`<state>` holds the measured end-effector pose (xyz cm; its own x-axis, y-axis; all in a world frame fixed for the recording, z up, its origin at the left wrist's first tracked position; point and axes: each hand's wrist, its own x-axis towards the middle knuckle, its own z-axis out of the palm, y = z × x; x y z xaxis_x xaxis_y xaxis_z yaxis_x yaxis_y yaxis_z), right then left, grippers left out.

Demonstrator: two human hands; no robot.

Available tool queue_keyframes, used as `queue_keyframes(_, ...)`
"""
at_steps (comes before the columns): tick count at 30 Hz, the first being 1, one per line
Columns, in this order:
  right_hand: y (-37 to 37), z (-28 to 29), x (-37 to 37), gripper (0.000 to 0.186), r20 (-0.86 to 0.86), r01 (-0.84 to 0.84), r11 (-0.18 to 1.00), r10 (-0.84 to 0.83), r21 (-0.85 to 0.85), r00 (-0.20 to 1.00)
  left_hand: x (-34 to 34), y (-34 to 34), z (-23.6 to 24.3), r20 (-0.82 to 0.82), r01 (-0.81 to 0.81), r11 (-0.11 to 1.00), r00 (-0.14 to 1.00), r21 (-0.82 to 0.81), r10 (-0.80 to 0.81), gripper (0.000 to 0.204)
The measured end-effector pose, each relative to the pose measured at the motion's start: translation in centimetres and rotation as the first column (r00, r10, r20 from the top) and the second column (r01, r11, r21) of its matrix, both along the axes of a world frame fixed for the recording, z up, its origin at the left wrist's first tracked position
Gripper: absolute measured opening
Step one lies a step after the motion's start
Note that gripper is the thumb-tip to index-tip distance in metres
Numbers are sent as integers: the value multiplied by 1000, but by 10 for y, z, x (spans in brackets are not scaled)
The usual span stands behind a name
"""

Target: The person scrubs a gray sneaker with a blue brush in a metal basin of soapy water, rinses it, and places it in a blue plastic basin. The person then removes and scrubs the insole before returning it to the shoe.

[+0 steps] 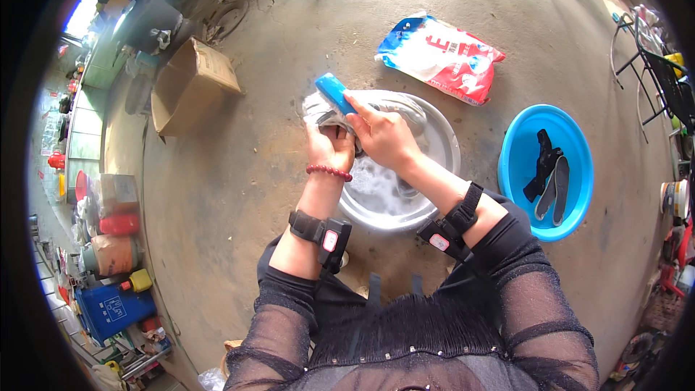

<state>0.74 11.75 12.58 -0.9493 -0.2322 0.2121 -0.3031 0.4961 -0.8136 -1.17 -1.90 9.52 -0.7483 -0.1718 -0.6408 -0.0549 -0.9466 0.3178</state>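
Observation:
A blue scrubbing brush [333,91] is gripped in my right hand [385,136], its bristle side against a pale shoe [316,106]. My left hand [329,148] holds that shoe from below, over the left rim of a whitish basin [454,146]. Foamy water [380,188] fills the basin. Another pale shoe [407,107] seems to lie at its far side, partly hidden by my right hand. To the right, a blue basin [509,174] contains a pair of grey insoles [559,188] and a black cloth-like item [539,166].
A red, white and blue plastic bag [445,58] lies on the concrete floor beyond the basin. An open cardboard box [192,87] stands at the far left. Household clutter and a blue bin [114,310] line the left wall; a black metal rack [655,65] stands at right.

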Motion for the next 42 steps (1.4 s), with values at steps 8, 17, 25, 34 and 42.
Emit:
queue_keyframes(8,17,-4,-5,39,-103,-73,996,69,-41,992,3,-8,6,-161,-67,995,985,-70,55,50)
queue_keyframes(17,32,2,-21,75,-6,49,976,-51,-211,999,2,7,20,-234,43,998,971,-52,-54,55)
queue_keyframes(25,16,-17,-26,60,42,99,983,-93,-154,995,15,4,2,-536,432,902,767,25,-352,58)
queue_keyframes(34,20,-26,-42,35,25,52,996,-50,-79,998,38,24,30,-335,415,896,831,-157,-443,58)
queue_keyframes(42,31,-23,-52,30,-20,10,999,-11,-48,1000,52,-59,15,210,636,664,765,-394,-608,55)
